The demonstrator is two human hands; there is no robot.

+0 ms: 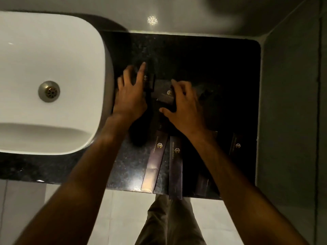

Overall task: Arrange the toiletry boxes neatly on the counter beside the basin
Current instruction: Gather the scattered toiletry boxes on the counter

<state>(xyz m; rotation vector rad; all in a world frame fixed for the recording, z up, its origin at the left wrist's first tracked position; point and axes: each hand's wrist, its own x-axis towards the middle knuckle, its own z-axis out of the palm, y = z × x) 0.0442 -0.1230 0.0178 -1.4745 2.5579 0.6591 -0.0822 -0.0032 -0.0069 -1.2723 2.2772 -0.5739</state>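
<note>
On the black speckled counter [221, 68] beside the white basin [44, 76] lie several dark toiletry boxes with gold logos. My left hand [131, 92] rests with spread fingers on a dark box [149, 80] next to the basin's right wall. My right hand [184, 106] grips a small dark box [164, 93] between thumb and fingers at the counter's middle. Two long boxes [155, 160] [175, 167] lie side by side near the front edge, the right one sticking out over it. Another box [236, 145] lies at the right, partly lost in shadow.
A grey wall [290, 103] bounds the counter on the right and a wall [177, 13] runs along the back. The basin drain [49, 91] shows at the left. Below the front edge are pale floor tiles [123, 218] and my trouser legs [169, 223].
</note>
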